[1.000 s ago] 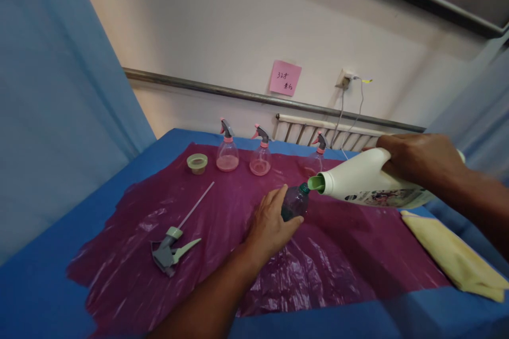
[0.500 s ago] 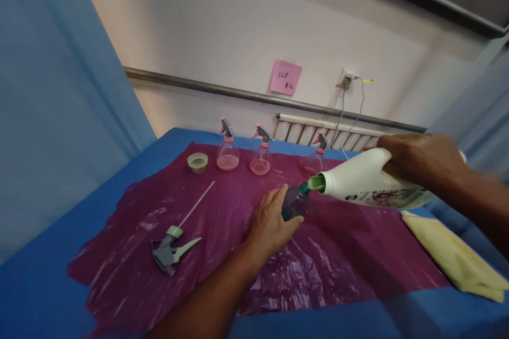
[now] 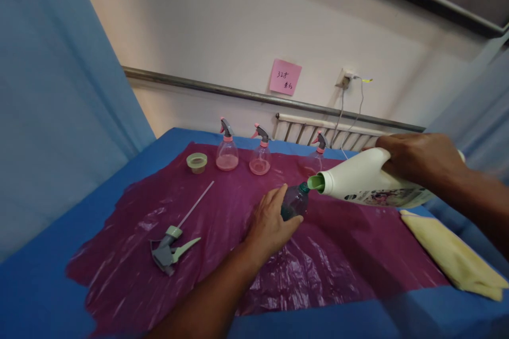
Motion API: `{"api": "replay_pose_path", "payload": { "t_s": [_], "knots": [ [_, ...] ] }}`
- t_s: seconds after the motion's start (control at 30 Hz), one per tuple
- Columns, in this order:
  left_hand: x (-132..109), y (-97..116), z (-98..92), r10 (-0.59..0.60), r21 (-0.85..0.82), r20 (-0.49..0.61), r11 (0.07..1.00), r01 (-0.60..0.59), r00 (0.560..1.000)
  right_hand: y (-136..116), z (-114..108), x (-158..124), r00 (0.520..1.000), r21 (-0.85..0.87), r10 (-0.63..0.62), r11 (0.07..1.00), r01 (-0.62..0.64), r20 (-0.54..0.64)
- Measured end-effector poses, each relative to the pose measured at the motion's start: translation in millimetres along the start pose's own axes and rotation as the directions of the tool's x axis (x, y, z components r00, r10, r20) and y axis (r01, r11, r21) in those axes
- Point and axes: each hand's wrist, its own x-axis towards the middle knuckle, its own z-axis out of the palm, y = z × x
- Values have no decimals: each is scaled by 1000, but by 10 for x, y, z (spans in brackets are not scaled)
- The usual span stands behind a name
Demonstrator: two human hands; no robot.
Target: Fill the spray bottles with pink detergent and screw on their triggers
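Observation:
My left hand [image 3: 272, 221] is wrapped round a clear, dark-tinted bottle [image 3: 295, 201] with a green neck, tilted to the right. My right hand [image 3: 417, 156] grips a large cream jug [image 3: 358, 177] held on its side, its green spout at the bottle's mouth. Whether liquid is flowing is too small to tell. A grey and pale green spray head [image 3: 167, 251] with a long tube lies to the left on the purple plastic sheet [image 3: 222, 233].
Behind stand a spray bottle [image 3: 227, 154], a second [image 3: 260, 158] and a third [image 3: 318, 159], partly hidden by the jug. A pale green cap [image 3: 196, 162] sits at the left. A folded yellow cloth [image 3: 449, 254] lies at the right. The blue table [image 3: 43, 275] meets a wall.

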Motion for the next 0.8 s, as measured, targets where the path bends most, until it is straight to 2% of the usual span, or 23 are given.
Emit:
{"api": "replay_pose_path", "payload": {
  "t_s": [0.1, 0.27, 0.8],
  "knots": [
    [-1, -7, 2, -1, -2, 0, 1000, 1, 1000, -22, -30, 8, 999, -98, 5, 995, 0, 53],
    [1, -11, 8, 8, 2, -8, 1000, -8, 1000, -51, -68, 15, 996, -132, 11, 991, 1, 93],
    [2, -11, 19, 6, -5, -14, 1000, -7, 1000, -4, -26, 4, 999, -81, 1, 997, 3, 50]
  ]
}}
